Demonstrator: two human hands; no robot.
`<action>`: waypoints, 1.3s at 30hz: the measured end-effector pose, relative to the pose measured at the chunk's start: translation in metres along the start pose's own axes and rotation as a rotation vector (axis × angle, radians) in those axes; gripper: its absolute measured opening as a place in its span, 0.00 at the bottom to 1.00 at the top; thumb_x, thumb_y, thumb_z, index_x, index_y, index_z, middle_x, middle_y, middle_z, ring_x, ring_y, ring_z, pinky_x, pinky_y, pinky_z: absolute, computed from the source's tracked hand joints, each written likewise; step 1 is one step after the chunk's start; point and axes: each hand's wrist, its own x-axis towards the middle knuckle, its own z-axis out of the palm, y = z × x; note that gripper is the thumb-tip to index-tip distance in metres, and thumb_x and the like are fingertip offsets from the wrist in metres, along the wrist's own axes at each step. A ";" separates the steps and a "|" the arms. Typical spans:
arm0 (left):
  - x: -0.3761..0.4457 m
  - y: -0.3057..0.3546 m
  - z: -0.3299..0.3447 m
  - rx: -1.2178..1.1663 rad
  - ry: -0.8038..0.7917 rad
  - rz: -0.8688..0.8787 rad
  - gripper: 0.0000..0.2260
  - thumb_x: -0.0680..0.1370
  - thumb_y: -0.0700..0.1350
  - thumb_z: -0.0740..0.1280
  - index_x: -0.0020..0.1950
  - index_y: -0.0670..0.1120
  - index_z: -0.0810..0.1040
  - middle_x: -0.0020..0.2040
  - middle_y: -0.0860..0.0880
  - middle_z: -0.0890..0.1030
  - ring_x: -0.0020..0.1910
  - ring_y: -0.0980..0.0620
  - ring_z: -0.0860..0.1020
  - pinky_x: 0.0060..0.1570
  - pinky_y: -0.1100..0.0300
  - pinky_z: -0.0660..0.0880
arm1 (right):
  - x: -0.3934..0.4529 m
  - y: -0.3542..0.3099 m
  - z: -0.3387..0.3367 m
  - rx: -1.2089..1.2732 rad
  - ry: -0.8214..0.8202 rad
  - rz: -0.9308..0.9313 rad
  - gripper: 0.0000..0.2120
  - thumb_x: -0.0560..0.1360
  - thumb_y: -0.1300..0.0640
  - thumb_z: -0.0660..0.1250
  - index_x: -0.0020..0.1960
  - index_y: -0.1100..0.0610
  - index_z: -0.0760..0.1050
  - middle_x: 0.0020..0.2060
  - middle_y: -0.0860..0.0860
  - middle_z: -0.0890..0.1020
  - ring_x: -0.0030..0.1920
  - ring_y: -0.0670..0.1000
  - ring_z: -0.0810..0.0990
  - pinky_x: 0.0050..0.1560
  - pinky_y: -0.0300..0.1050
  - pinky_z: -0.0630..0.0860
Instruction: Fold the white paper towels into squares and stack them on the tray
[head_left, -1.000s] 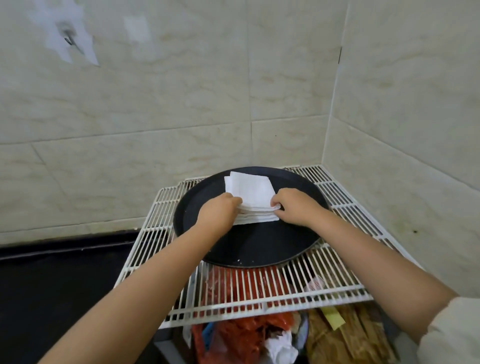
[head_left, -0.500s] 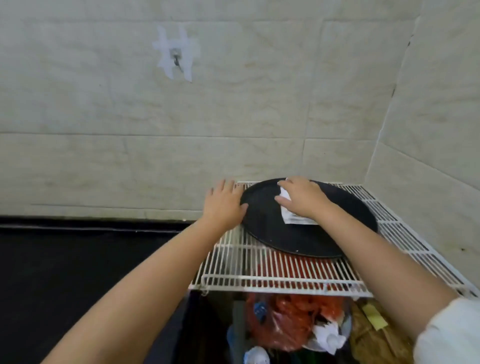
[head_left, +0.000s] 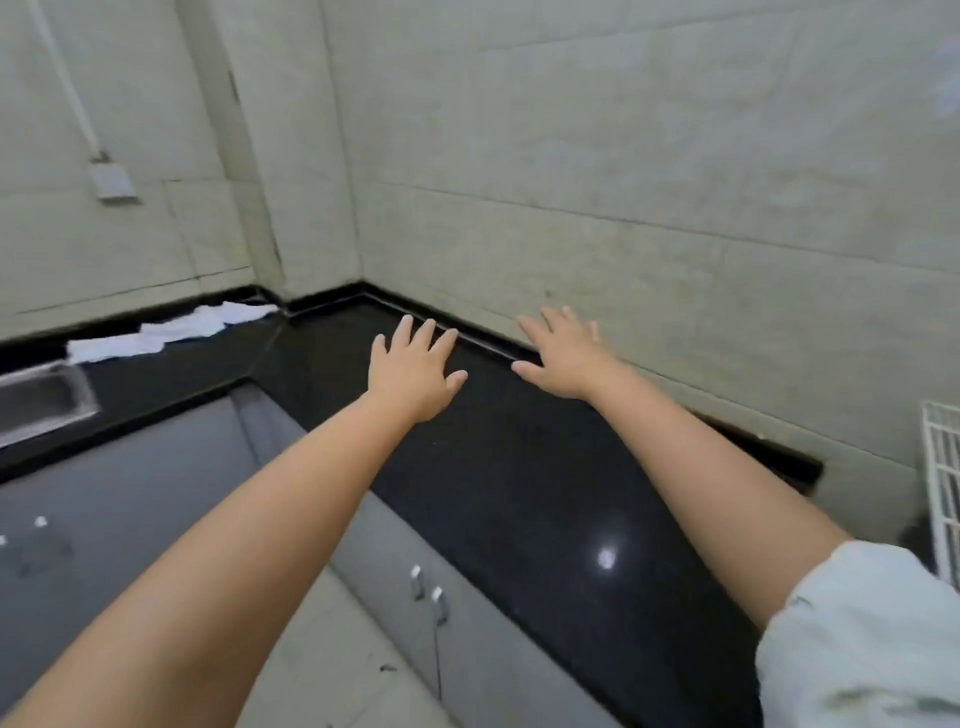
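Observation:
Several white paper towels (head_left: 171, 332) lie unfolded in a row along the back of the black countertop (head_left: 519, 467), far left near the wall corner. My left hand (head_left: 413, 371) hovers over the counter with fingers spread, holding nothing, well to the right of the towels. My right hand (head_left: 563, 353) is also spread flat and empty, close to the tiled wall. The black tray and its stack of folded towels are out of view; only the edge of the white wire rack (head_left: 943, 483) shows at the far right.
A steel sink (head_left: 44, 400) is set into the counter at the far left, below the towels. Grey cabinet doors with metal handles (head_left: 428, 592) run beneath the counter. Tiled walls meet at a corner behind; a white socket (head_left: 115, 182) hangs on the left wall.
My view has swung left from the wire rack and tray to the black counter. Both hands left the stack on the tray and now reach out empty with fingers spread.

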 end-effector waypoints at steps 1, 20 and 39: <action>0.000 -0.029 0.003 0.005 -0.011 -0.052 0.26 0.81 0.57 0.51 0.77 0.51 0.50 0.78 0.48 0.49 0.77 0.46 0.45 0.74 0.45 0.49 | 0.019 -0.026 0.007 -0.009 0.000 -0.057 0.29 0.78 0.44 0.56 0.75 0.51 0.51 0.76 0.55 0.52 0.76 0.58 0.48 0.73 0.62 0.50; 0.150 -0.474 0.074 0.117 -0.125 -0.570 0.24 0.81 0.55 0.52 0.75 0.48 0.55 0.77 0.48 0.55 0.76 0.46 0.50 0.73 0.44 0.52 | 0.410 -0.396 0.090 0.088 -0.097 -0.606 0.27 0.78 0.46 0.56 0.74 0.54 0.54 0.74 0.56 0.57 0.74 0.58 0.53 0.72 0.60 0.52; 0.326 -0.877 0.239 -0.005 -0.300 -0.636 0.23 0.81 0.54 0.54 0.74 0.47 0.58 0.75 0.46 0.59 0.76 0.46 0.52 0.73 0.46 0.56 | 0.729 -0.682 0.261 0.008 -0.326 -0.587 0.27 0.79 0.47 0.56 0.74 0.56 0.55 0.73 0.58 0.60 0.73 0.58 0.60 0.71 0.54 0.63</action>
